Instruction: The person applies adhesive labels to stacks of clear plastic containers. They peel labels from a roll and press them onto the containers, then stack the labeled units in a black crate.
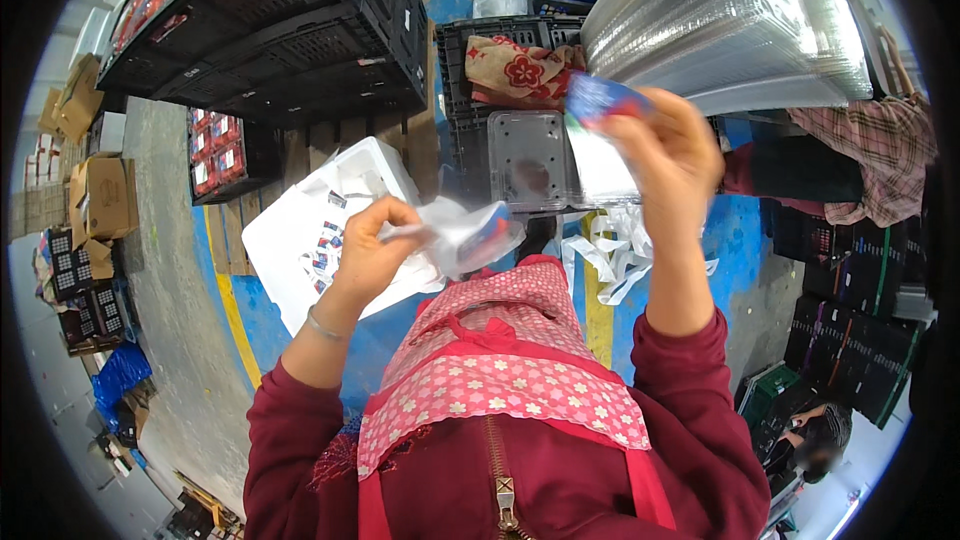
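My right hand (680, 155), somewhat blurred, is raised at the right and pinches a blue-and-red label (603, 100). Lower and to the left, the fingers of my left hand (375, 250) close on one end of a whitish label strip (455, 235), whose far end shows blue and red and is smeared by motion. Between the hands, a clear plastic punnet (530, 165) with small holes sits on a black crate (455, 90). Beside my left hand lies a white foam box (280, 230) with several small labels (328, 245) on it.
Tall nested clear punnets (715, 25) stand at the far right. Stacked black crates (300, 30) with red packs rise at the far left. A red-flowered cloth (520, 70) lies on the middle crate. White paper strips (620, 255) hang below. Another person (815, 445) is at the lower right.
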The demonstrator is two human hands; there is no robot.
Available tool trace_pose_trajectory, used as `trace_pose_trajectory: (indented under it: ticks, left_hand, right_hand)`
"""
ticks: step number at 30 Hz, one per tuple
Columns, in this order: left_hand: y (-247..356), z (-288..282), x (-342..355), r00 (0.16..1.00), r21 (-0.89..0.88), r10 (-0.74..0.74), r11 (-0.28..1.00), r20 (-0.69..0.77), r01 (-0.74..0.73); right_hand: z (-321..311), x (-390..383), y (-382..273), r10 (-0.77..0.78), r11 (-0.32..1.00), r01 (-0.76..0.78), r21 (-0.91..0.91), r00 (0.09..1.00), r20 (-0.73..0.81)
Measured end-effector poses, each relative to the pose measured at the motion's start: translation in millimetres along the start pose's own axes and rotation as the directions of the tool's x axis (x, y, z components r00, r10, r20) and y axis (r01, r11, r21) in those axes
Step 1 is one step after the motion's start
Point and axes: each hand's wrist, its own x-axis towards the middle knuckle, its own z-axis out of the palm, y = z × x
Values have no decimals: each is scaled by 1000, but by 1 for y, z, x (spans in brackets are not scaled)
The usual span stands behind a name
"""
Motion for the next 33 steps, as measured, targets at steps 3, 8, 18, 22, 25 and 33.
trace_pose_trajectory:
  ticks: [3,8,18,22,25,33]
  left_hand:
    - [-4,-3,-6,972,42,233,971,39,-234]
    - [-7,-3,-15,937,284,326,893,125,-348]
    - [16,-1,-15,925,469,318,797,210,-381]
    - [31,1,-12,841,520,448,662,304,-540]
    - [42,9,-3,750,454,585,603,308,-656]
    - [51,36,12,792,252,574,751,208,-611]
  right_hand:
    - [-21,3,122,386,836,-310,-452,919,84]
    - [-21,-3,213,605,710,-509,-487,795,52]
    - [-2,-21,171,91,118,17,-993,995,28]
    - [-65,-32,180,61,162,-173,-971,984,-165]
    - [-82,-36,187,128,229,-209,-951,975,-184]
    - [-85,-35,180,-104,74,-138,-988,984,-145]
